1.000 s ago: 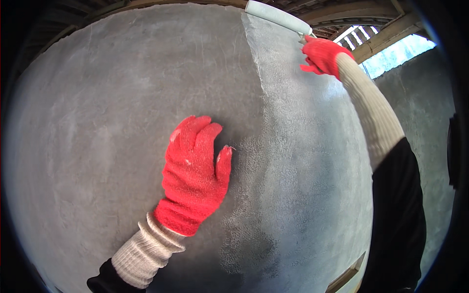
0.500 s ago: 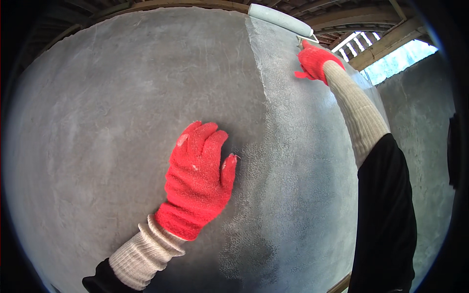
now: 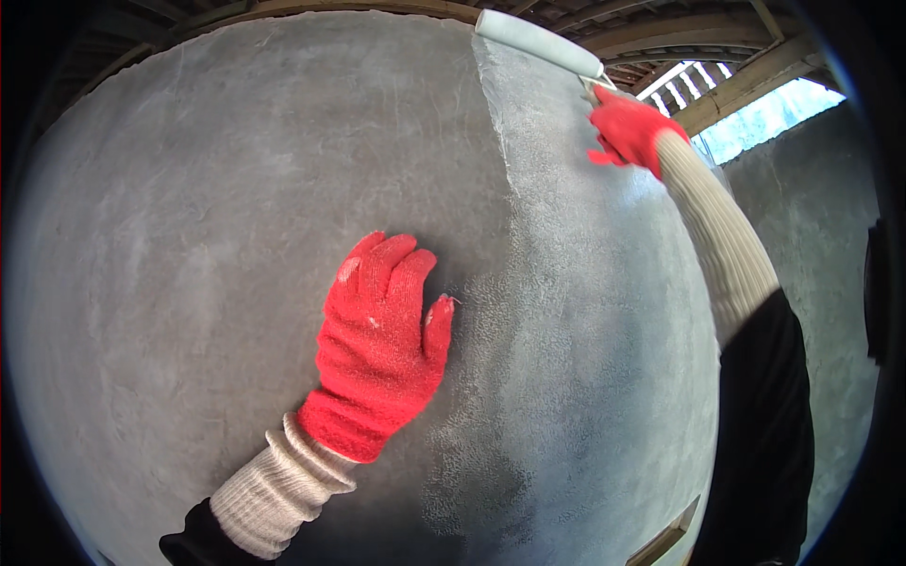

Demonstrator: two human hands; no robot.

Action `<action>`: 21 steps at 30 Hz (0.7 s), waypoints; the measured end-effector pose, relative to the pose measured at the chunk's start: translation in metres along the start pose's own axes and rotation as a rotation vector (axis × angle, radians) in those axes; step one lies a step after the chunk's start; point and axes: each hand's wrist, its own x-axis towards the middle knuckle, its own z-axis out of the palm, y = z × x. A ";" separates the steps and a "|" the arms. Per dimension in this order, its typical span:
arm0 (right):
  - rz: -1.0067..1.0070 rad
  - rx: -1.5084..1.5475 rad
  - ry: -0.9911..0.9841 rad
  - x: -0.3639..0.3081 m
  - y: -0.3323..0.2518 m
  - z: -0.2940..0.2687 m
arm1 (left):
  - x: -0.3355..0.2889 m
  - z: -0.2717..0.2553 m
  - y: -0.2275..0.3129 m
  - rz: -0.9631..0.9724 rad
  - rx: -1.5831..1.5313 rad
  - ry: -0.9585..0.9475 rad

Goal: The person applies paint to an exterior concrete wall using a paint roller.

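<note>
My right hand (image 3: 630, 130), in a red glove, is closed round the handle of a paint roller (image 3: 538, 43) high at the upper right. The white roller sleeve lies along the top of the grey wall (image 3: 236, 189), close under the roof timbers. Below it runs a wet, stippled coated strip (image 3: 595, 255) with a ragged left edge. My left hand (image 3: 382, 344), also red-gloved, is in front of the dull, uncoated part, left of that strip. Its fingers are slightly bent, its thumb stands apart, and it holds nothing. Whether its fingertips touch the wall is unclear.
Wooden beams (image 3: 746, 90) and roof slats run above the wall's top edge. At the right stands another grey wall (image 3: 802, 236), with bright daylight over it. A wood-framed opening (image 3: 665, 538) shows at the lower right.
My right hand and forearm have shifted right and slightly down, and the roller's handle end has dipped a little. My left hand stays nearly where it was.
</note>
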 end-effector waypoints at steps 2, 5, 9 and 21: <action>0.161 0.347 -0.074 -0.063 -0.030 -0.007 | -0.003 -0.003 -0.002 -0.005 -0.008 -0.003; -0.142 -0.107 -0.189 -0.124 0.001 0.009 | -0.002 -0.004 0.000 -0.024 0.005 -0.008; 0.176 0.169 -0.101 -0.149 -0.013 0.020 | -0.003 -0.004 0.000 -0.019 0.012 -0.028; -0.111 -0.306 -0.081 -0.057 -0.014 0.022 | 0.001 0.001 -0.001 -0.037 0.035 -0.076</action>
